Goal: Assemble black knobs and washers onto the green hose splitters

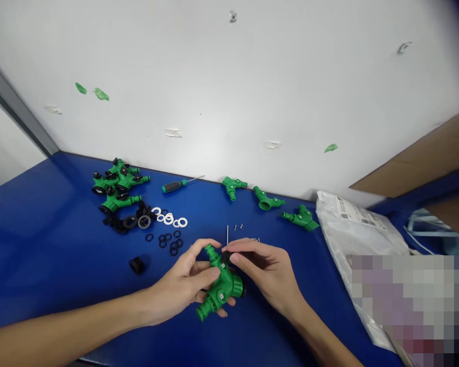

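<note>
Over the blue workbench point(34, 244), the left hand point(183, 285) curls its fingers around a green plastic Y hose connector point(222, 288), while the right hand point(263, 270) pinches a small black part point(225, 258) against it. Farther off, a pile of connectors point(117, 186) carries black fittings; three bare connectors point(265, 199) lie apart, with loose white washers point(168, 219) and black O-rings point(168, 242) nearby.

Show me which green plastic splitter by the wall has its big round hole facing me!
It's the middle green splitter of the three by the wall. Its wide round mouth faces you; the left one and right one don't.
</note>
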`<action>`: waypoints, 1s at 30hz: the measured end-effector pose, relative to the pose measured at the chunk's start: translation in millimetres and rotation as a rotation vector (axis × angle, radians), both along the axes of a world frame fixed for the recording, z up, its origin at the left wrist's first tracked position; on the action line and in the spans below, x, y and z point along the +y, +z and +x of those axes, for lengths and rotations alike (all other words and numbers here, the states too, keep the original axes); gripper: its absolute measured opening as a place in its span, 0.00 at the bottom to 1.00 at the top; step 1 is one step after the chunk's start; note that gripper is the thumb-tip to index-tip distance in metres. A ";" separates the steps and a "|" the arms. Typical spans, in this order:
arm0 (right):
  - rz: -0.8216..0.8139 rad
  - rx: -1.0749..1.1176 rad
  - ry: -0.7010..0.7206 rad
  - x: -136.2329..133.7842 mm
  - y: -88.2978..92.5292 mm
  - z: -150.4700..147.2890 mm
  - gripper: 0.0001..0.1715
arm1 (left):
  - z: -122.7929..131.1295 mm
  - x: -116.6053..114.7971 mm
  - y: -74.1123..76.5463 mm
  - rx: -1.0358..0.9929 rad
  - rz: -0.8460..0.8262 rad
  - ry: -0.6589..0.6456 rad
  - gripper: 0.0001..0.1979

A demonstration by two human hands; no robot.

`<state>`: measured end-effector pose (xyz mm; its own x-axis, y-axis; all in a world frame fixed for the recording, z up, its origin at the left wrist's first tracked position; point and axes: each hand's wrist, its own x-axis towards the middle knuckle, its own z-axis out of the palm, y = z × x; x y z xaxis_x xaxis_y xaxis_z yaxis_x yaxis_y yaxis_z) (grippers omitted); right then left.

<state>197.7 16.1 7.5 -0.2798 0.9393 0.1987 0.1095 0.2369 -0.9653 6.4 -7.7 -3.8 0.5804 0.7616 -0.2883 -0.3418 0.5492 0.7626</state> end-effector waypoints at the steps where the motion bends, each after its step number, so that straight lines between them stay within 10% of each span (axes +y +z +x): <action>1: 0.020 0.000 -0.004 -1.7 -1.5 -1.7 0.03 | 0.3 -0.2 -0.2 0.012 0.003 0.000 0.22; 13: 0.225 -0.205 0.054 -7.2 3.2 2.1 0.02 | 1.2 -0.1 1.0 0.070 0.092 0.035 0.20; 30: 0.326 -0.292 0.162 -8.1 7.7 8.9 0.25 | -2.5 -2.3 1.0 0.162 0.132 0.061 0.26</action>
